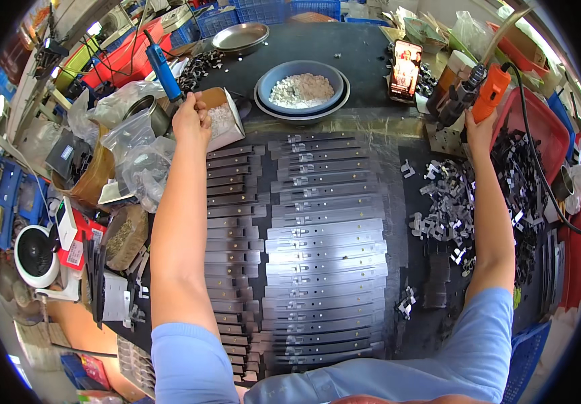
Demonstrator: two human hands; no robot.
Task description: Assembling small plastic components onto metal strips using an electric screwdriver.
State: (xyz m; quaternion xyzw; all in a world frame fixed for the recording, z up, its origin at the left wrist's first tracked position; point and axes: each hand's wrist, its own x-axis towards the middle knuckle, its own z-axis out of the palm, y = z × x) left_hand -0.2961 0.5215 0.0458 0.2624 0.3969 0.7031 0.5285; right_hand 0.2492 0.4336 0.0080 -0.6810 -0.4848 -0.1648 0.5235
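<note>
My left hand (191,121), at the upper left, is closed around the lower end of a blue electric screwdriver (163,71), which leans up and away. An open cardboard box of small white pieces (222,120) stands just right of that hand. At the upper right, my right hand (481,131) is closed at the lower end of an orange electric screwdriver (491,93); its fingers are partly hidden. Between my arms lie two columns of dark metal strips, a left column (230,239) and a right column (324,252). Several strips in the right column carry small clips at their left part.
A blue bowl of white pieces (300,87) stands at the far middle, near a metal dish (240,37). A phone (405,71) leans at the far right. Loose metal clips (445,202) pile beside my right forearm, near a red tray (539,128). Plastic bags (139,151) crowd the left.
</note>
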